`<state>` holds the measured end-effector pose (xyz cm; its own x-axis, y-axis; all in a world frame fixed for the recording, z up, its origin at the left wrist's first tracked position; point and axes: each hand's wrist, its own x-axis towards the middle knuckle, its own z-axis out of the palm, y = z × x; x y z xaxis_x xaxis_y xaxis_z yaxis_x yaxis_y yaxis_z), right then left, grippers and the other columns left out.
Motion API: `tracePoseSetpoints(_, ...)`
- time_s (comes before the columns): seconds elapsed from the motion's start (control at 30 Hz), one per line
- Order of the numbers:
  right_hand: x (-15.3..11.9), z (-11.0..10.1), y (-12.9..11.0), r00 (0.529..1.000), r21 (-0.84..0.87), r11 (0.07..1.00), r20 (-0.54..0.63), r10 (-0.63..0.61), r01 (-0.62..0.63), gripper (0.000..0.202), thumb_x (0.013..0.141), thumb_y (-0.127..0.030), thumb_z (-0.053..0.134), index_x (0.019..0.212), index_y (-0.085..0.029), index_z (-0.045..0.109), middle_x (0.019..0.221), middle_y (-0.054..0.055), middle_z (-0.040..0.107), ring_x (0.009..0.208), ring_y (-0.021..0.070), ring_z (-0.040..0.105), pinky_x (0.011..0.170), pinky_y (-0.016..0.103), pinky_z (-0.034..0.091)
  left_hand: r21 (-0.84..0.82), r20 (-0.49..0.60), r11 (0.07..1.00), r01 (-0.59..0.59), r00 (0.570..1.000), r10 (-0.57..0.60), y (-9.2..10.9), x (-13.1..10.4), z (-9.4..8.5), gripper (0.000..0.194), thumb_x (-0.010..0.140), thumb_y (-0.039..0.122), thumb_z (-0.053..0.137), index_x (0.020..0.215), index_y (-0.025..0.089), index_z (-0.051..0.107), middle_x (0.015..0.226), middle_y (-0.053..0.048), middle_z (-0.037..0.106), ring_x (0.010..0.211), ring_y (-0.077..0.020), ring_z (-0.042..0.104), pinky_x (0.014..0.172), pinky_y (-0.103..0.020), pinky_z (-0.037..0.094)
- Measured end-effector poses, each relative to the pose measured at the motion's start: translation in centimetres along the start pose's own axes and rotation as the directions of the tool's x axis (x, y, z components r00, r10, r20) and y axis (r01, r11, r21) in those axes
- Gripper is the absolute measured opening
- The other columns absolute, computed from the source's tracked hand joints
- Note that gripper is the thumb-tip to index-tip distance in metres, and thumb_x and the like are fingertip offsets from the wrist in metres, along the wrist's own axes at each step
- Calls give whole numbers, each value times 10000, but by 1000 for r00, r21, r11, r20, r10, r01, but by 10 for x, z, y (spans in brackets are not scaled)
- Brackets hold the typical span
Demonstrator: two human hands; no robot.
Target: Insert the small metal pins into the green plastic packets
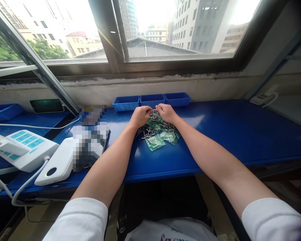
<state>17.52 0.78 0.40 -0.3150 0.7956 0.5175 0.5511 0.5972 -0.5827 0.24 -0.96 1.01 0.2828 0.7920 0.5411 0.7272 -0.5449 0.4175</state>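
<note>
Both my hands are over the back of a pile of small metal screw-like pieces (pixel 147 131) on the blue table. My left hand (pixel 141 116) is closed at the pile's left, fingertips pinched together near its top. Opposite it, my right hand (pixel 167 113) is closed too, its fingertips a short gap from the left ones. What either hand pinches is too small to make out. Green-printed clear packets (pixel 155 142) with metal pieces inside lie at the pile's front and among the loose pieces.
Three joined blue bins (pixel 152 99) stand behind my hands against the wall. To the left are a white power bank (pixel 57 160), a power strip (pixel 30 147) with cables, a blurred item, a phone (pixel 47 106) and another blue tray (pixel 7 111). Someone's fingers show at the far left edge.
</note>
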Motion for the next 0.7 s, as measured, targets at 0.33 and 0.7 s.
tracePoseSetpoints(0.33,2,-3,-1,998,275,960,-35,58,-46,464,855,-581,462,814,-166,665,761,36,677,693,155,591,665,262,460,48,3,999,27,1000,-27,0,0,-1,277,845,325,531,1022,188,695,987,-55,709,924,-214,636,861,-300,471)
tracePoseSetpoints(0.7,5,-16,26,930,-249,910,-246,271,-331,502,830,-413,529,1281,-194,542,1273,92,578,1175,330,420,962,513,360,140,46,990,15,999,-21,-12,-2,5,320,815,350,549,1043,165,675,1045,-80,655,974,-231,605,904,-326,461)
